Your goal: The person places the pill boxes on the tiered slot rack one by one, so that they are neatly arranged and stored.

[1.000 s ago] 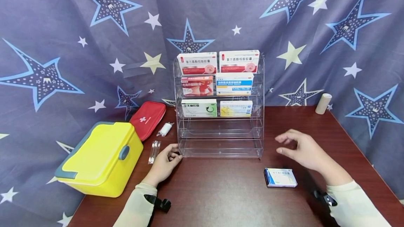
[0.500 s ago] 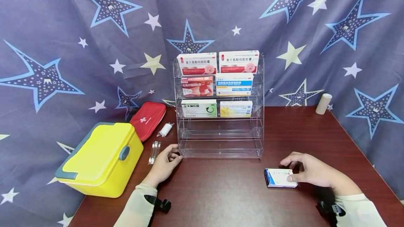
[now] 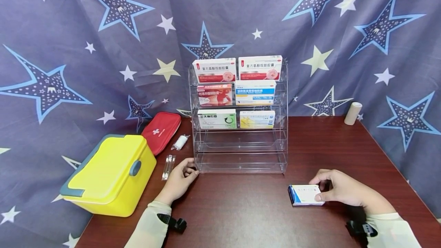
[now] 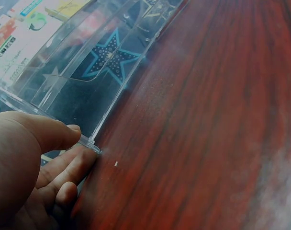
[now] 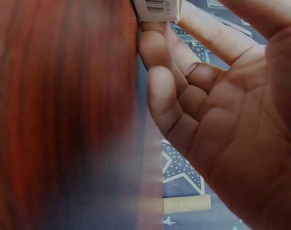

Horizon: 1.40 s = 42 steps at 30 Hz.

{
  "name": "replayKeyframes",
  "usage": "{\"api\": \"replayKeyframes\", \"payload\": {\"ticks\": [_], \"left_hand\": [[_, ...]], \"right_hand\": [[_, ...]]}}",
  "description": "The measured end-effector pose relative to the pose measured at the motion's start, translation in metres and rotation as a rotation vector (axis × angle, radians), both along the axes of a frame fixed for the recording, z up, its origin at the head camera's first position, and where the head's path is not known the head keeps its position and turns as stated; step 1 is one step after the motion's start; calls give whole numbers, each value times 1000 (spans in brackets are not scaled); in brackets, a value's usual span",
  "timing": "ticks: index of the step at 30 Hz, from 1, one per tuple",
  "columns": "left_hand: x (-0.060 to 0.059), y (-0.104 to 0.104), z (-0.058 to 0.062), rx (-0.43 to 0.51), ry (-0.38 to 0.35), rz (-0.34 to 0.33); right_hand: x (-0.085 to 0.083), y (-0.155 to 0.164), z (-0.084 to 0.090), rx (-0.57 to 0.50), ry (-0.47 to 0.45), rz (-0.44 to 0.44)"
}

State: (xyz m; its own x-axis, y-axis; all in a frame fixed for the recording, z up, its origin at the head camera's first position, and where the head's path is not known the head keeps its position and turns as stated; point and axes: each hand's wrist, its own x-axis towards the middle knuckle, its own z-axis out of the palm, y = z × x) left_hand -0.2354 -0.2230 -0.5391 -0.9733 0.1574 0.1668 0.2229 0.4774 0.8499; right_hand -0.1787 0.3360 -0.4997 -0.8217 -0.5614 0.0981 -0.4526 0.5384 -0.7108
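A clear tiered display rack stands mid-table with medicine boxes on its upper three tiers. My left hand holds the rack's lower left corner; in the left wrist view the thumb lies on one side of the clear edge and the fingers on the other. To the right, a blue and white medicine box lies flat on the table. My right hand pinches its right end, thumb on the near side. Only the box's barcoded end shows in the right wrist view, at the fingertips.
A yellow lidded box sits at the left with a red first-aid pouch behind it. A wrapped white roll and a small clear packet lie left of the rack. A beige roll stands at the back right.
My right hand has come down and toward me from above the table and taken hold of the medicine box's right end. The left hand has stayed on the rack.
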Motion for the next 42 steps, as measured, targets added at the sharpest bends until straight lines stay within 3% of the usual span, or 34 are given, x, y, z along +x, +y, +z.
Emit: {"api": "replayKeyframes", "payload": {"ticks": [5, 13, 19, 28, 32, 36, 42], "left_hand": [[1, 0, 1, 17, -2, 3], [0, 0, 0, 27, -7, 5], [1, 4, 2, 26, -10, 29], [21, 14, 37, 30, 0, -6], [15, 12, 27, 33, -17, 15], [4, 6, 5, 22, -16, 31], [0, 1, -1, 30, 2, 5]], "right_hand": [[0, 0, -1, 10, -51, -47], [1, 0, 1, -87, -230, -60], [1, 2, 2, -72, -207, -72], [0, 7, 3, -89, -214, -63], [2, 8, 7, -87, -185, -69], [5, 3, 20, -40, -94, -137], [3, -27, 54, 12, 145, -232]]}}
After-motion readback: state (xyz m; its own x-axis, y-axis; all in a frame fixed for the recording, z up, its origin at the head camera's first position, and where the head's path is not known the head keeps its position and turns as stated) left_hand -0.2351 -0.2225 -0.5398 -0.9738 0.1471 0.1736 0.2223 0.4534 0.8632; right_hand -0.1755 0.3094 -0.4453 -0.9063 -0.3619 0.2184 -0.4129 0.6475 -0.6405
